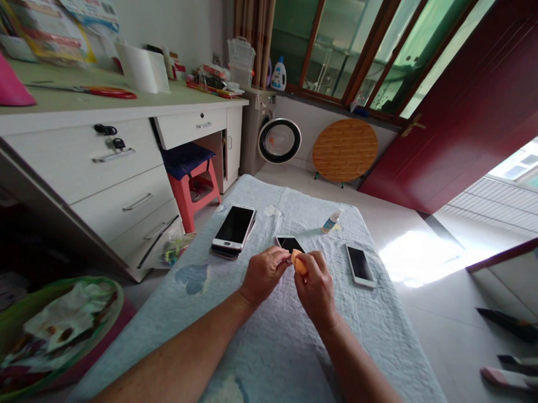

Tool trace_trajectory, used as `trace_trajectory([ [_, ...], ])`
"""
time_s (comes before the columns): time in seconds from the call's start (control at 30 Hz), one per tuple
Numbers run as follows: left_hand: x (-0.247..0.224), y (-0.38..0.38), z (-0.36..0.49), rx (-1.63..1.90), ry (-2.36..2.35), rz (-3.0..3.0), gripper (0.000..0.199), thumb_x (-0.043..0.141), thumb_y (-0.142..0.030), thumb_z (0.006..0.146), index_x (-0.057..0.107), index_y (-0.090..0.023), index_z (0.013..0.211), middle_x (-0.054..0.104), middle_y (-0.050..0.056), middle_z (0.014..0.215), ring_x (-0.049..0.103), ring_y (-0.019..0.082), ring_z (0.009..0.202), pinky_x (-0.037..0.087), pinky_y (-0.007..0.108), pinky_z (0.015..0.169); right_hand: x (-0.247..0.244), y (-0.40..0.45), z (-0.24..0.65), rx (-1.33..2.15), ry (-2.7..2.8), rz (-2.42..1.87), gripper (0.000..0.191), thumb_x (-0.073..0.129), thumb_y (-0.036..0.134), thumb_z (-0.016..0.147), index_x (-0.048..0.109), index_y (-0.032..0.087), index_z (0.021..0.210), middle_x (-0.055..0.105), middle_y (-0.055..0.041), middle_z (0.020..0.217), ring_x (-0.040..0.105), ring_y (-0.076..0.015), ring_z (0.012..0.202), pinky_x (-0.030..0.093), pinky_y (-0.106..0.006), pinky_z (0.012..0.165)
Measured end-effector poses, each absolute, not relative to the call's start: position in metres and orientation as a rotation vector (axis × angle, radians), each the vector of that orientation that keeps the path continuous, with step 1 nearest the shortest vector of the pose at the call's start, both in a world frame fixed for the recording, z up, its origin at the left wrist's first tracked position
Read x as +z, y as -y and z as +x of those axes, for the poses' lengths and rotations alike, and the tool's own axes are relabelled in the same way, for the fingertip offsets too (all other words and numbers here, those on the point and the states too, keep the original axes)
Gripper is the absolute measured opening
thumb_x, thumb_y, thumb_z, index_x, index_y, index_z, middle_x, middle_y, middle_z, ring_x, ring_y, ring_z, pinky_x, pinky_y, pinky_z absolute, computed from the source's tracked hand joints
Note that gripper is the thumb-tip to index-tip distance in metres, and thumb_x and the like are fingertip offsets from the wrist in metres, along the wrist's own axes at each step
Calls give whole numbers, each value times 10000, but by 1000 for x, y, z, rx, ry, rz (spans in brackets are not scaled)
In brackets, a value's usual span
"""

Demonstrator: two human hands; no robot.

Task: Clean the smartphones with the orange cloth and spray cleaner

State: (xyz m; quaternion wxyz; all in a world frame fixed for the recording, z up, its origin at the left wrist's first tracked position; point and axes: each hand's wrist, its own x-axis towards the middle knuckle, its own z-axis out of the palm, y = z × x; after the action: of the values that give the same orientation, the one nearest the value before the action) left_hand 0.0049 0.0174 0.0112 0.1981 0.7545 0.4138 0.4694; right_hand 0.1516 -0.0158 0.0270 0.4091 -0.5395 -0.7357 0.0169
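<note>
My right hand (316, 285) is closed around a small, soft orange piece (299, 263), a cloth or sponge. The fingertips of my left hand (263, 276) are pinched together right beside it. Whatever lies between those left fingers is hidden. Just beyond both hands is a smartphone (289, 243) with a white edge and dark screen, its near part covered by my fingers. To the left, a white smartphone (234, 227) lies on top of a stack of phones. Another white smartphone (361, 265) rests face up on the right. A small spray bottle (330, 221) stands behind it.
A pale blue quilted cloth (269, 207) covers the table. Left stand a green-rimmed waste bin (119, 302), a white drawer desk (119, 184) and a red stool (187, 204). Behind are a washing machine with its door (280, 141) open and a round wooden tabletop (345, 150).
</note>
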Motion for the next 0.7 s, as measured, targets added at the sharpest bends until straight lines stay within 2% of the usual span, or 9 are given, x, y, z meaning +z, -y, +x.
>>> trace_trajectory([
  [0.2, 12, -17, 5, 1294, -1116, 2110, 240, 461, -313, 944, 676, -206, 952, 702, 36, 963, 663, 153, 881, 503, 251, 807, 27, 17, 147, 98, 1899, -1322, 268, 469, 76, 792, 577, 223, 989, 525, -39, 917, 547, -150, 781, 459, -256, 698],
  [0.33, 11, -19, 4, 1301, -1121, 2117, 187, 526, -308, 918, 680, -209, 954, 708, 35, 972, 667, 162, 904, 512, 265, 829, 31, 15, 157, 73, 1867, -1316, 242, 480, 81, 768, 579, 210, 948, 526, -33, 878, 542, -152, 764, 454, -261, 683],
  [0.53, 9, -20, 2, 1318, -1132, 2125, 123, 590, -200, 869, 685, -191, 947, 714, 53, 973, 678, 184, 925, 528, 294, 845, 32, 9, 172, 64, 1760, -1365, 169, 510, 109, 743, 585, 191, 870, 519, -20, 821, 511, -147, 724, 433, -264, 666],
  [0.63, 9, -20, 3, 1339, -1131, 2112, 118, 601, -164, 855, 678, -192, 939, 713, 52, 971, 678, 179, 916, 534, 299, 844, 28, 3, 178, 184, 1635, -1411, 112, 538, 150, 726, 596, 185, 815, 538, -12, 787, 512, -139, 696, 427, -262, 646],
  [0.7, 8, -19, 3, 1355, -1134, 2104, 130, 601, -133, 843, 672, -192, 933, 709, 51, 967, 676, 178, 907, 538, 309, 842, 24, 0, 180, 415, 1470, -1445, 120, 544, 195, 719, 595, 179, 826, 547, 2, 727, 511, -128, 630, 420, -246, 579],
])
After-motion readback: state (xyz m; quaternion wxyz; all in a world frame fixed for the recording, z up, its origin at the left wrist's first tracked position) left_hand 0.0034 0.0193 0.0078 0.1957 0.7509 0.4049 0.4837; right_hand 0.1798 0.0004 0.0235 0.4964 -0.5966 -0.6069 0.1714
